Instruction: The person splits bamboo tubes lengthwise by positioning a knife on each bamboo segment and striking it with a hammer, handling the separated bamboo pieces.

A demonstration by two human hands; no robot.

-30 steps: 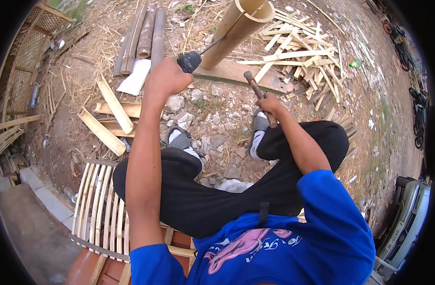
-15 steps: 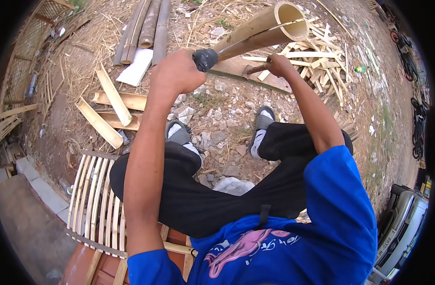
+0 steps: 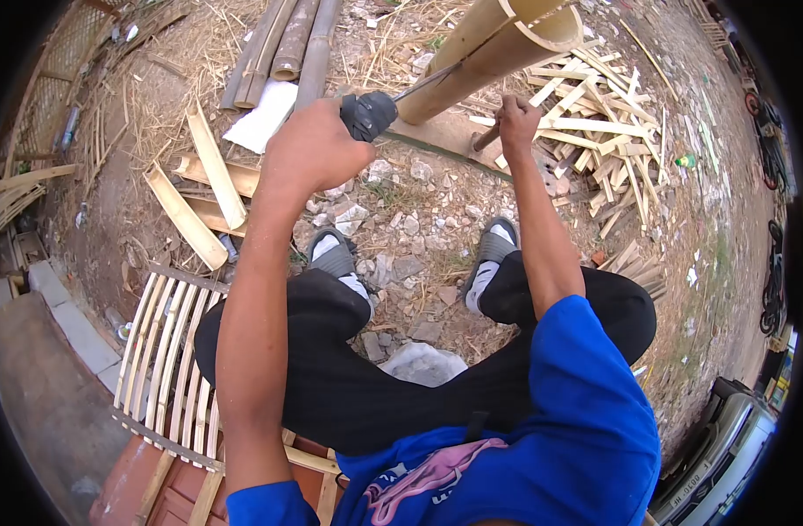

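My left hand (image 3: 318,149) is wrapped around the black handle (image 3: 368,116) of a long knife. The knife's thin blade (image 3: 432,79) runs up and right against a thick bamboo tube (image 3: 467,74); how deep it sits in the bamboo I cannot tell. Leaning slightly, the tube has its open end up and its lower end at a flat board (image 3: 450,133) on the ground. Just right of the tube, my right hand (image 3: 517,127) is closed on a short brown stick (image 3: 486,138), whose far end points down and left.
Split bamboo strips (image 3: 603,131) lie heaped at the right. Whole bamboo poles (image 3: 294,48) and halved pieces (image 3: 187,219) rest at the left. A slatted bamboo panel (image 3: 169,359) is by my left leg. Stones (image 3: 428,364) lie between my feet. A parked vehicle (image 3: 721,456) stands lower right.
The bamboo tube has tipped more upright, with the knife against it. My right hand has risen slightly, and its stick has shifted right. My left hand still grips the knife.
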